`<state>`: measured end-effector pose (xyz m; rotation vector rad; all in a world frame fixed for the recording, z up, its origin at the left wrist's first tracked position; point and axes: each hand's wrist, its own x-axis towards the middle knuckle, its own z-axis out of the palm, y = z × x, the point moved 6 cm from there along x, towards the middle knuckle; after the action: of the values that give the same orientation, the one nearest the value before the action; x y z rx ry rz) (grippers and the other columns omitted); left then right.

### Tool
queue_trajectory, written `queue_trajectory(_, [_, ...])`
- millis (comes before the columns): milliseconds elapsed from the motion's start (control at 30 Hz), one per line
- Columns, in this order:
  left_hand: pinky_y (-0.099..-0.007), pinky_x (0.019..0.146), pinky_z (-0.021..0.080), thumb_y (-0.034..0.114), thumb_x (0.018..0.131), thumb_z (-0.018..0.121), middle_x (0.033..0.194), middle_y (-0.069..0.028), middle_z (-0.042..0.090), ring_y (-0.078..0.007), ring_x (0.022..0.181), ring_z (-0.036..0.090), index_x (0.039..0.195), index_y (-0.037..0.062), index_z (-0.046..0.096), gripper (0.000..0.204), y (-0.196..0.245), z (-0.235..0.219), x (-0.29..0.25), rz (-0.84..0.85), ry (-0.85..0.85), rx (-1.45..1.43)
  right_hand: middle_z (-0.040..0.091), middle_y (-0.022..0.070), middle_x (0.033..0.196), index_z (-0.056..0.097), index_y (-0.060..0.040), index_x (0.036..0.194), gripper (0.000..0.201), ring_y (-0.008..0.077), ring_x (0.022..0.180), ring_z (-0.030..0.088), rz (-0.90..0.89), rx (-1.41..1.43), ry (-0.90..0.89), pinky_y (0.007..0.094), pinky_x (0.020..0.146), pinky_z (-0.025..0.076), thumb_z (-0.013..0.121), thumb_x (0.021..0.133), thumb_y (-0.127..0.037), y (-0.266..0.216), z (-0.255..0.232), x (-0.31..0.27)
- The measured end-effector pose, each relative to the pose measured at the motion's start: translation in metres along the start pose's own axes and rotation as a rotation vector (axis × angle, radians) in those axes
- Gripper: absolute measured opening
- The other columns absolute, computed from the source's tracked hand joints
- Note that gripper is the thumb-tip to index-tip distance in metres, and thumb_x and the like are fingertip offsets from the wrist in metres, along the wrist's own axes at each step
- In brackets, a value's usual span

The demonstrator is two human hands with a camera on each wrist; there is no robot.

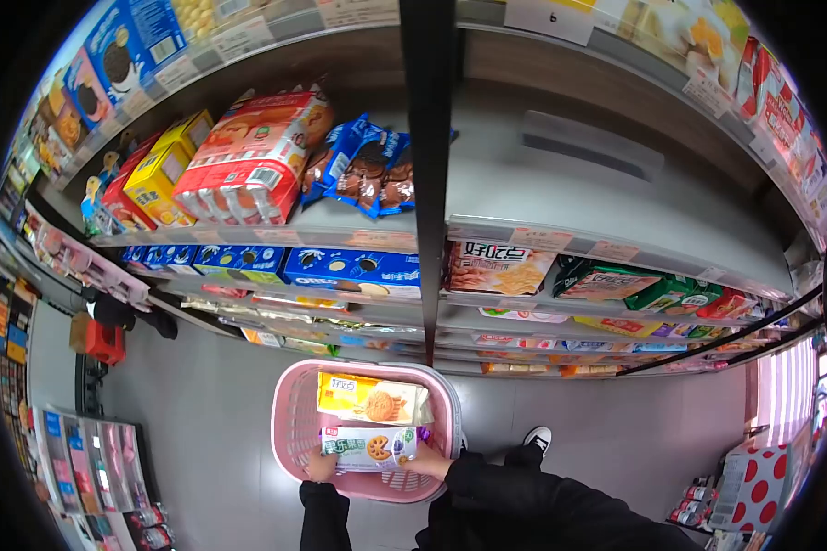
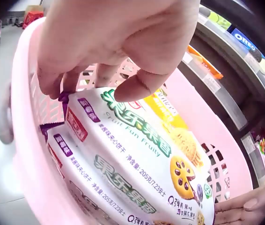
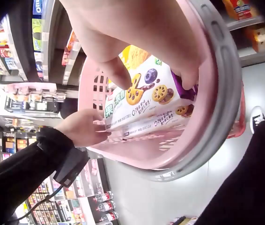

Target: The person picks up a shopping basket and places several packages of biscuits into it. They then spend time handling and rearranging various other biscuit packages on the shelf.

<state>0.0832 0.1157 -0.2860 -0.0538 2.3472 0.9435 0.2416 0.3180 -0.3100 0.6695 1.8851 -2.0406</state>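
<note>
Packet [image 1: 369,448], white with green lettering and purple ends, within the rim of the pink basket [image 1: 286,395], long side toward the person. Clamped at one end by the left hand [image 1: 320,466], thumb on the printed face, apart from the other fingers, which curl over the purple end, small gaps between them. Clamped at the other end by the right hand [image 1: 427,462], thumb on the face beside the cookie picture, fingers curled around the end wrapper; impossible to tell from any view whether all these fingers touch one another. Directly under it, a matching lower packet [image 2: 78,171], seen along its near edge. Just beyond, inside the same basket, a yellow packet [image 1: 372,398], face up, roughly parallel to the white one. Along the basket's outer edge in the right wrist view, a grey handle [image 3: 227,61]. Ahead, shelves [image 1: 560,197] with blue cookie boxes [image 1: 354,266] and other packaged snacks. To the right of the basket, on the floor [image 1: 220,404], a black-and-white shoe [image 1: 538,439].
</note>
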Motion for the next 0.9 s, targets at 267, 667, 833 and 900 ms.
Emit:
queue_trajectory(267, [-0.0341, 0.057, 0.048, 0.014, 0.063, 0.057, 0.072, -0.0164, 0.061, -0.0229, 0.066, 0.061, 0.097, -0.0093, 0.053, 0.042, 0.018, -0.001, 0.001, -0.019, -0.053, 0.147, 0.056, 0.0245, 0.1, 0.044, 0.0101, 0.113, 0.055, 0.0323, 0.092, 0.057, 0.224, -0.467, -0.155, 0.0329, 0.079, 0.045, 0.06, 0.072, -0.023, -0.037, -0.015, -0.01])
queue_trajectory(667, [-0.0289, 0.071, 0.047, 0.003, 0.075, 0.051, 0.099, -0.0192, 0.056, -0.0223, 0.082, 0.058, 0.114, -0.0072, 0.047, 0.04, 0.133, 0.037, -0.102, 0.344, 0.114, -0.191, 0.059, 0.0102, 0.099, 0.047, 0.001, 0.115, 0.035, 0.0159, 0.093, 0.056, -0.115, -0.266, -0.439, 0.0263, 0.079, 0.044, 0.052, 0.085, -0.017, -0.13, -0.095, -0.108])
queue_trajectory(833, [-0.0233, 0.07, 0.046, 0.0, 0.079, 0.049, 0.091, -0.0136, 0.061, -0.0135, 0.078, 0.058, 0.108, -0.0067, 0.05, 0.03, 0.221, 0.081, -0.165, 0.454, -0.072, -0.45, 0.057, 0.0089, 0.104, 0.047, -0.0006, 0.116, 0.034, 0.0148, 0.098, 0.054, -0.164, -0.245, -0.303, 0.027, 0.087, 0.042, 0.051, 0.088, -0.018, -0.172, -0.156, -0.17])
queue_trajectory(900, [-0.0222, 0.072, 0.046, 0.0, 0.081, 0.049, 0.09, -0.0128, 0.063, -0.0124, 0.078, 0.059, 0.107, -0.0066, 0.051, 0.027, 0.246, 0.096, -0.185, 0.512, -0.092, -0.436, 0.056, 0.0099, 0.108, 0.046, -0.0007, 0.117, 0.035, 0.0154, 0.099, 0.054, -0.176, -0.202, -0.256, 0.0276, 0.086, 0.042, 0.052, 0.088, -0.019, -0.18, -0.178, -0.189])
